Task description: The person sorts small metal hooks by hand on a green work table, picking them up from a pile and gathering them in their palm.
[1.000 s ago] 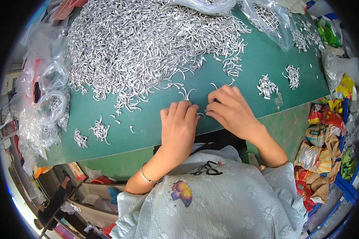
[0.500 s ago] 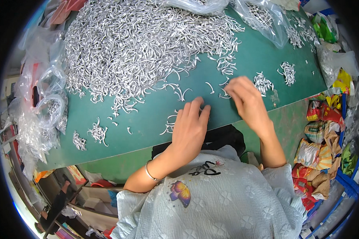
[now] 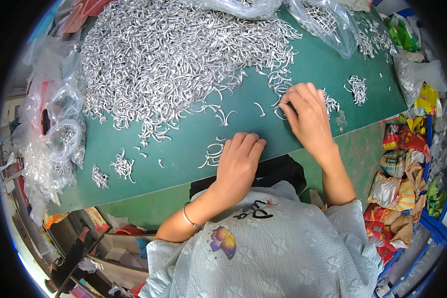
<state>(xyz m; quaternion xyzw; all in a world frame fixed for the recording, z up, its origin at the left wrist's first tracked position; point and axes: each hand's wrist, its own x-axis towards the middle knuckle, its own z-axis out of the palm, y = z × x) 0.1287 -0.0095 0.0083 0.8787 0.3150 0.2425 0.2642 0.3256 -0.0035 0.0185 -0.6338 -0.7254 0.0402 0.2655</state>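
My left hand rests low over the green table near its front edge. Its fingers are bent and pressed together, hiding whatever is under them. Beside it lies a small group of curved silver metal pieces. Farther right, my right hand is pinched, thumb and forefinger close together at a few of the same curved pieces. Its fingertips seem to grip one, though they partly cover it. Between the hands and the big heap, a single curved piece lies alone.
Small piles sit at the left and right of the table. Clear plastic bags lie at the back and hang along the left edge. Coloured sacks stand on the floor to the right.
My left hand has drawn back slightly toward me and its fingers have curled in. My right hand has moved a little away from me and down onto the curved pieces.
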